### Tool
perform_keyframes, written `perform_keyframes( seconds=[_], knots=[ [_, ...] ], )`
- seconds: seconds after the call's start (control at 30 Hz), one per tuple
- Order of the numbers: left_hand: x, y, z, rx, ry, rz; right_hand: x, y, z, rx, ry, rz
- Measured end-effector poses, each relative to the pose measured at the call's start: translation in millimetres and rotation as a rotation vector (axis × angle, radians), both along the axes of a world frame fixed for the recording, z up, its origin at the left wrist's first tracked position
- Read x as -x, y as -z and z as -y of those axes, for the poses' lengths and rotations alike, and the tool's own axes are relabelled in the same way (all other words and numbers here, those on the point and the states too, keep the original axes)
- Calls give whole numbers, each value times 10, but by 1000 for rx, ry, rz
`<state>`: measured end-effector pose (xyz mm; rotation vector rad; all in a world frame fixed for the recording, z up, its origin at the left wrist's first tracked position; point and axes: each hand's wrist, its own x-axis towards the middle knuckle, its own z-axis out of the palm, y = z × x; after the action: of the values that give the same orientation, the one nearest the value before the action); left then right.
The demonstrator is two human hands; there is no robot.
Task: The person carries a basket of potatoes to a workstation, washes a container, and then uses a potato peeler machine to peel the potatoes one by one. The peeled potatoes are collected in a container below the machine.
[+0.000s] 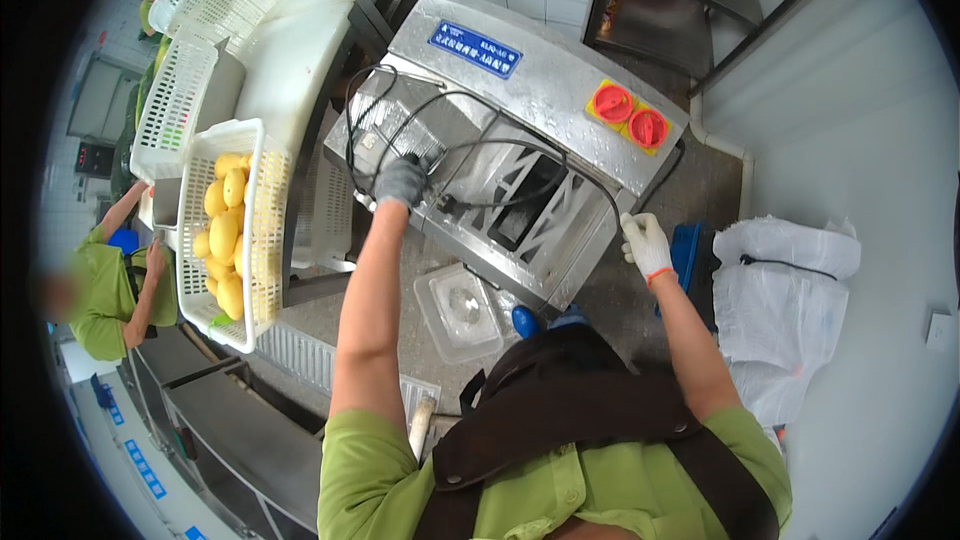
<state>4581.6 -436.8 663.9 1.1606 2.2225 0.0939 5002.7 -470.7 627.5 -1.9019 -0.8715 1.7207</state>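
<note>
A steel food-processing machine [517, 105] with two red rotary switches [630, 116] stands before me. My left hand [401, 181], in a grey glove, rests at the machine's left part beside a ribbed metal piece [420, 131]; its fingers point away and what they grip is hidden. My right hand [645, 241], in a white knit glove with an orange cuff, is at the machine's right edge, fingers curled by a black power cord [616, 202]; whether it holds the cord is unclear. The cord loops over the machine's top, with its plug [448, 204] near my left hand.
On the left, a white basket [259, 240] of peeled yellow produce [223, 238] stands by a white worktop [289, 52]. A clear plastic container [459, 313] lies on the floor. White wrapped sacks [780, 300] lean at the right wall. A co-worker [112, 292] stands far left.
</note>
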Motion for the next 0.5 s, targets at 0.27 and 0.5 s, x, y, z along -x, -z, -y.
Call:
perform_keyframes(
  seconds=[0.27, 0.5],
  knots=[
    [-543, 632, 803, -824, -784, -191, 370, 709, -429, -287, 193, 409],
    [-416, 1259, 502, -721, -922, 498, 415, 838, -681, -333, 300, 337]
  ],
)
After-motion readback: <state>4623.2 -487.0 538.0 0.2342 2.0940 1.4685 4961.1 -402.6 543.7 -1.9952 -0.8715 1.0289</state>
